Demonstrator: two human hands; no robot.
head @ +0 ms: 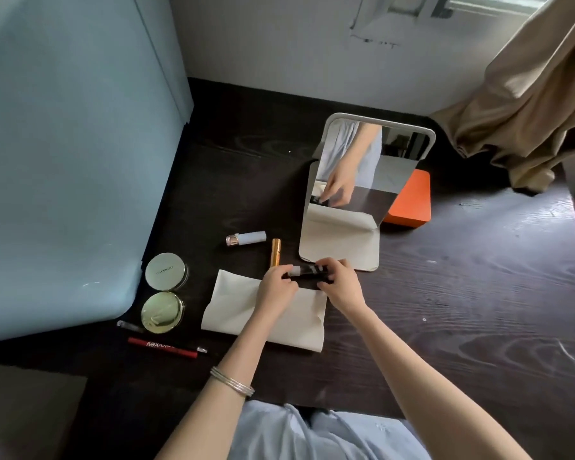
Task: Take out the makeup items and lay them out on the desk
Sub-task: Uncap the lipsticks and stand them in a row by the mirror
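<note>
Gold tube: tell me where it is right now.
In the head view the gold tube lies on the desk just left of the mirror base, beyond the left hand, with the white tube to its left.

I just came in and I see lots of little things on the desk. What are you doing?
A person is laying out makeup on the dark desk. Both hands, the left hand and the right hand, hold a black tube over a cream pouch, in front of a mirror. Already lying out are two round compacts, a red pencil, a gold tube and a white tube.
</note>
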